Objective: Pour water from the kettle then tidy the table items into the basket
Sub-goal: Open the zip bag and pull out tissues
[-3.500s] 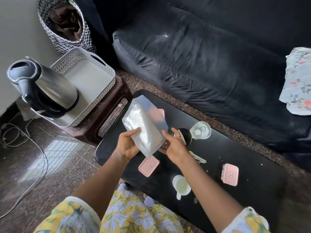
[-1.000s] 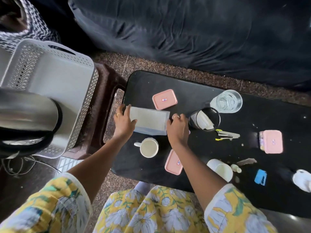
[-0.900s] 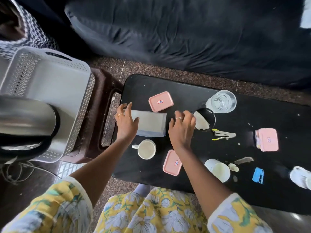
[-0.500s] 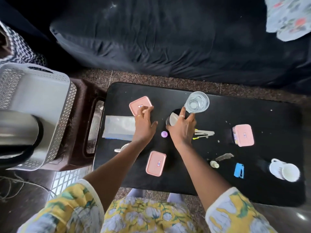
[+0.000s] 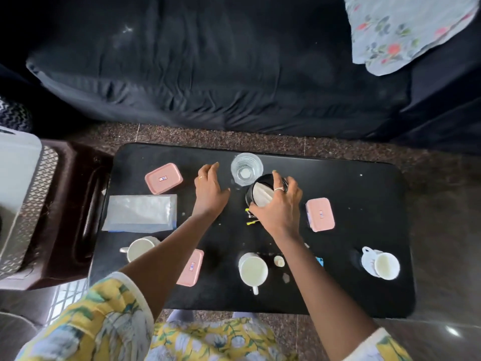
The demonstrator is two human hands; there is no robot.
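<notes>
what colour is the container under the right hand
The container is black, gripped by the right hand; head view.

Sofa (image 5: 208,74): dark, creased, across the far side.
Cloth (image 5: 406,29): pale floral, on the sofa's right end.
Floor (image 5: 338,149): speckled brown tiles.
Stool (image 5: 70,204): dark brown, at left.
Bag (image 5: 13,114): zigzag-patterned, far left edge.

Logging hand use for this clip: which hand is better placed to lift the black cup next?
Right. The right hand curls around the black cup, thumb and fingers on its rim; the left hand is open and empty, beside the glass.
</notes>
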